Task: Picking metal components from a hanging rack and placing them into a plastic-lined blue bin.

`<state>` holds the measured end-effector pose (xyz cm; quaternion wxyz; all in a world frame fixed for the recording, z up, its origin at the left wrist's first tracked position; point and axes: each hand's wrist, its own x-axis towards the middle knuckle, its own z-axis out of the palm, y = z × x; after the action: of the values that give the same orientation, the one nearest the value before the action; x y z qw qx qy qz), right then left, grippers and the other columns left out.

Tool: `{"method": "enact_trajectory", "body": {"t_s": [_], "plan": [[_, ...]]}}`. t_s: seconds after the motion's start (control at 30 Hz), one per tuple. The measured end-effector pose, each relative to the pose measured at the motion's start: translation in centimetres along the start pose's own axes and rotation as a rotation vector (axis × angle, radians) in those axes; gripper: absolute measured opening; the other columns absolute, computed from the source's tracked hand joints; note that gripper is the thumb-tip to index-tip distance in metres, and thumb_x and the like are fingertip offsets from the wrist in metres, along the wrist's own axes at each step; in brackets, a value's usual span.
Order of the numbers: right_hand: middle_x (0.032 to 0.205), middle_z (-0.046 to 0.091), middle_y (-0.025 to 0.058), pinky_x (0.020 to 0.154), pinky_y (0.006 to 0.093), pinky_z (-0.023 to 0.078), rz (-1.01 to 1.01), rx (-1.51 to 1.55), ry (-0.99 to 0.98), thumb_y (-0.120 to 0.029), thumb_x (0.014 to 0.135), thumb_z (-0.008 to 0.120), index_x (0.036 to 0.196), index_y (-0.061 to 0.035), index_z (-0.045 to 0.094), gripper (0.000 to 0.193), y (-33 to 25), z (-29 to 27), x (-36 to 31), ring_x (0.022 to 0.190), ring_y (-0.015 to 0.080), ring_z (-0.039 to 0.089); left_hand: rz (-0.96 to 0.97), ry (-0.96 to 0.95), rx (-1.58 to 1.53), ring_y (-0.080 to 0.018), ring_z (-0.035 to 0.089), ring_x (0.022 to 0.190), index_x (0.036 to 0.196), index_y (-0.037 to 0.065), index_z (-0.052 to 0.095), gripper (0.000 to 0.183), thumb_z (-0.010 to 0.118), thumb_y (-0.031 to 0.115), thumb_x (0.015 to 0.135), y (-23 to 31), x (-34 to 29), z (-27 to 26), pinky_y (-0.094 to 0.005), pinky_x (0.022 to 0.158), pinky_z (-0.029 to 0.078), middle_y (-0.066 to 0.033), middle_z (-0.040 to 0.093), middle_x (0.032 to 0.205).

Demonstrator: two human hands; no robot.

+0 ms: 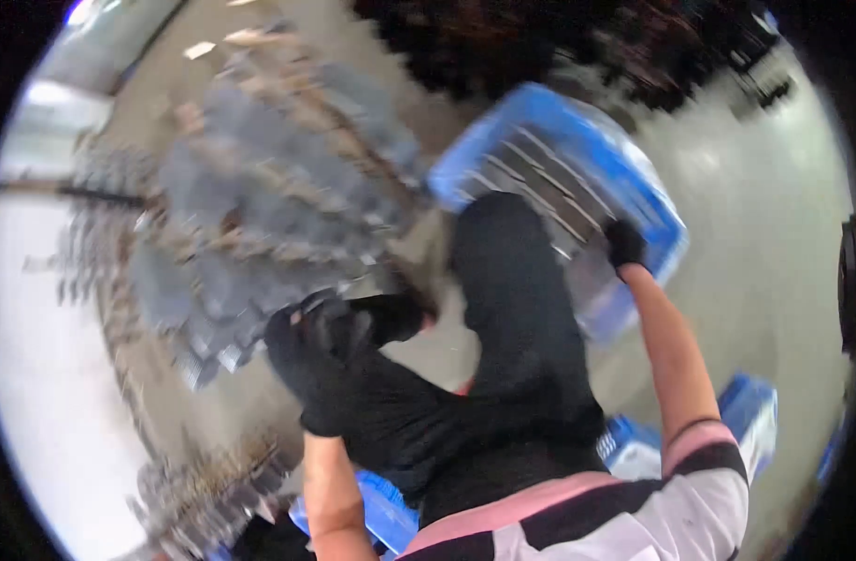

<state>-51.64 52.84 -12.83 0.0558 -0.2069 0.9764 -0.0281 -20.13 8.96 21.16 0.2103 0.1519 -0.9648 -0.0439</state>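
Observation:
My right hand (626, 245), in a black glove, reaches into a blue plastic crate (666, 210). Inside the crate are long, thin grey metal-looking pieces (540, 182), and the hand is at their right end, beside the crate wall. Blur smears its fingers, so a grip does not show. My left hand (302, 374), also black-gloved, is by my left knee, close to the stacked grey parts (250, 201). Its fingers blend into the dark trousers and cannot be made out.
The stacks of grey parts spread across the floor on the left, with more small parts (208, 486) at lower left. Another blue crate (381, 505) is beneath me, and blue-and-white containers (750, 416) stand at lower right. A dark heap (503, 42) lies at the far side.

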Motion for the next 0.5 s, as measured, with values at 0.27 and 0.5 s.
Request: {"method": "enact_trajectory", "body": {"t_s": [0.27,0.5], "plan": [[0.126,0.06,0.0225,0.102,0.0453,0.045,-0.066,0.136,-0.054,-0.022,0.087,0.067,0.139,-0.0094,0.052,0.055,-9.3,-13.9,4.7,0.123,0.0393,0.055,-0.6,0.394,-0.479,-0.0133,0.059,0.068,0.093,0.003,0.064,0.017,0.073,0.017,0.091,-10.5,-2.0,-8.4,-0.0294,0.061,0.047,-0.0065,0.066,0.081],[0.123,0.064,0.0181,0.101,0.0412,0.045,-0.741,0.579,0.315,-0.017,0.093,0.063,0.128,-0.0014,0.059,0.039,-27.5,-26.7,4.6,0.118,0.0345,0.059,-0.735,0.44,-0.437,-0.0117,0.053,0.062,0.088,0.001,0.061,0.026,0.07,0.025,0.093,-16.4,2.3,-14.5,-0.0316,0.054,0.043,-0.0048,0.06,0.073]]}}
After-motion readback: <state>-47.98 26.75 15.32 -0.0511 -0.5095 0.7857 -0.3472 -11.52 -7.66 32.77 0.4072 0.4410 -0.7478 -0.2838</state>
